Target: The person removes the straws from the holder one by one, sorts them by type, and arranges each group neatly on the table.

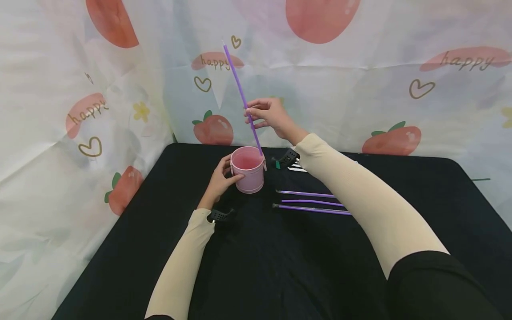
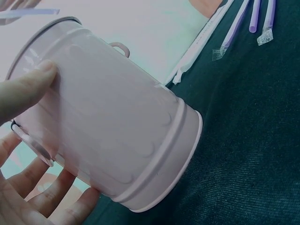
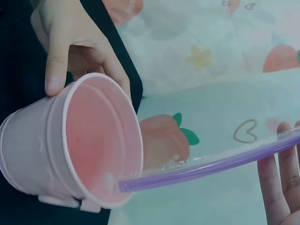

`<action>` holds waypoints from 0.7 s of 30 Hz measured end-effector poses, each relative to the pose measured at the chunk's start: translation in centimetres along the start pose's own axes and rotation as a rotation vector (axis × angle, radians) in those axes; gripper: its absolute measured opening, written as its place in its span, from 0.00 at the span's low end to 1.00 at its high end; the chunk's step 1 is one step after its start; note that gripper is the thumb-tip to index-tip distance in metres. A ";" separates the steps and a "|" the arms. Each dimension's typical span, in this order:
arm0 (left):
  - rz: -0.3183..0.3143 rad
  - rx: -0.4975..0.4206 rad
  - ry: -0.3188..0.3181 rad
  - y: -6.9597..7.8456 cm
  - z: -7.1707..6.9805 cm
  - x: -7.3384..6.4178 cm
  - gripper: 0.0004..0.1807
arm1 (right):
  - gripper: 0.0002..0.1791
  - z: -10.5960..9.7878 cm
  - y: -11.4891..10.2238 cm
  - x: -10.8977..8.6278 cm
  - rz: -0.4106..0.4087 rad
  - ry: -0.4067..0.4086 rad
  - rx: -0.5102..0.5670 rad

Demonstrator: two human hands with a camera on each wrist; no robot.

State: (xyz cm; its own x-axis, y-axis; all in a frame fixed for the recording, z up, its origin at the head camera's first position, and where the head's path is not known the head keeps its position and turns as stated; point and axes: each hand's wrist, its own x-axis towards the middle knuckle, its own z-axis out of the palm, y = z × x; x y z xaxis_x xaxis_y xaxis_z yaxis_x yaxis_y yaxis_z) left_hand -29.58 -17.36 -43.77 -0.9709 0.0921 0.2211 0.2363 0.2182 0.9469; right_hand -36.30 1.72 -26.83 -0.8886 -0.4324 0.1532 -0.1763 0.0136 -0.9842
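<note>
A small pink bucket (image 1: 249, 181) with side handles stands on the black table. My left hand (image 1: 218, 183) holds it from the left, thumb on the near wall and fingers around the far side. Above the bucket, my right hand (image 1: 275, 116) pinches a purple straw (image 1: 238, 82) in a clear wrapper between thumb and fingers. The straw slants, its upper end leaning left. In the right wrist view the straw's lower end (image 3: 129, 184) is at the bucket's mouth, just inside the rim. The visible inside of the bucket (image 3: 93, 136) shows only its pink wall.
Several purple straws (image 1: 308, 194) lie to the right of the bucket, partly hidden by my right forearm. White wrapped straws (image 1: 297, 169) lie farther back, behind the right wrist strap. A printed cloth backdrop (image 1: 328, 98) rises behind the black table (image 1: 256, 258).
</note>
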 end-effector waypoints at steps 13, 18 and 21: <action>-0.009 0.012 -0.002 0.1 0.0 -0.1 0.39 | 0.05 -3.9 -0.8 -3.3 0.005 -0.104 -0.123; -0.014 0.008 -0.001 0.1 0.0 -0.1 0.40 | 0.05 -6.2 -0.6 -4.9 0.043 -0.151 -0.235; -0.018 0.007 -0.005 0.1 0.0 -0.1 0.40 | 0.08 -7.6 -0.3 -6.1 0.073 -0.189 -0.316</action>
State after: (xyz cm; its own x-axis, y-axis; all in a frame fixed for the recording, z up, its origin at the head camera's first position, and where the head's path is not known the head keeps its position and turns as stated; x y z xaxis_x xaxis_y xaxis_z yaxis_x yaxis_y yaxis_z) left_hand -29.44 -17.30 -43.69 -0.9747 0.0928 0.2032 0.2194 0.2262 0.9491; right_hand -34.02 11.17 -26.82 -0.8151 -0.5783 0.0357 -0.2638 0.3156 -0.9115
